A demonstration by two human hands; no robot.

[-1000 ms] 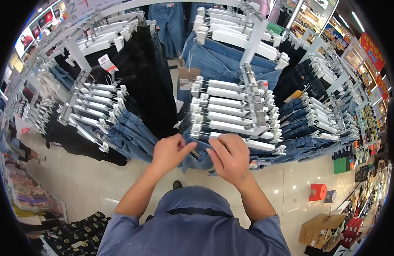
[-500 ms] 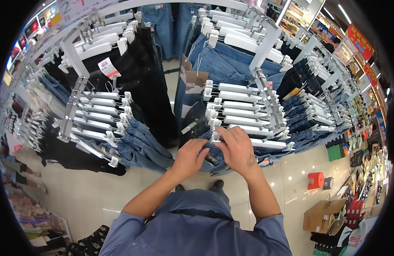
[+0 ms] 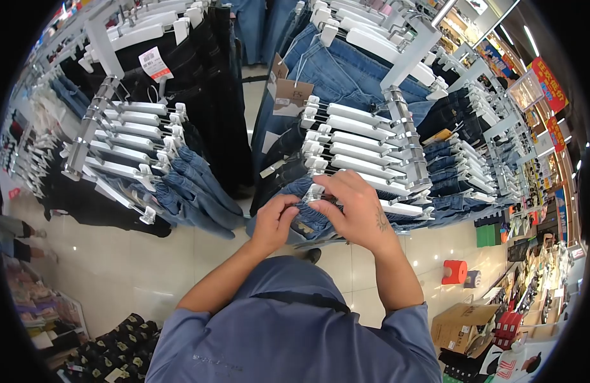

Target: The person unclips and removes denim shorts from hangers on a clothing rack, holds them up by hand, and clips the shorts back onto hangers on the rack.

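Blue jeans (image 3: 311, 218) hang from the front white hanger (image 3: 397, 208) on the middle rack arm (image 3: 406, 143). My left hand (image 3: 274, 219) is closed, its thumb and fingers on the waistband's left edge. My right hand (image 3: 357, 209), with a tattoo on its back, pinches the clip (image 3: 314, 193) at the hanger's left end. Behind it hang several more white hangers with dark and blue jeans. A brown tag (image 3: 291, 96) hangs on the blue jeans farther back.
On the left, another rack arm (image 3: 87, 131) holds white hangers with jeans, beside black trousers (image 3: 215, 108). A red stool (image 3: 454, 272) and a cardboard box (image 3: 464, 322) stand on the floor (image 3: 199, 262) at the right. Legs of a person show at the far left.
My right hand has moved from the waistband onto the hanger's clip. My left hand has moved right, against the waistband's edge. The view has shifted.
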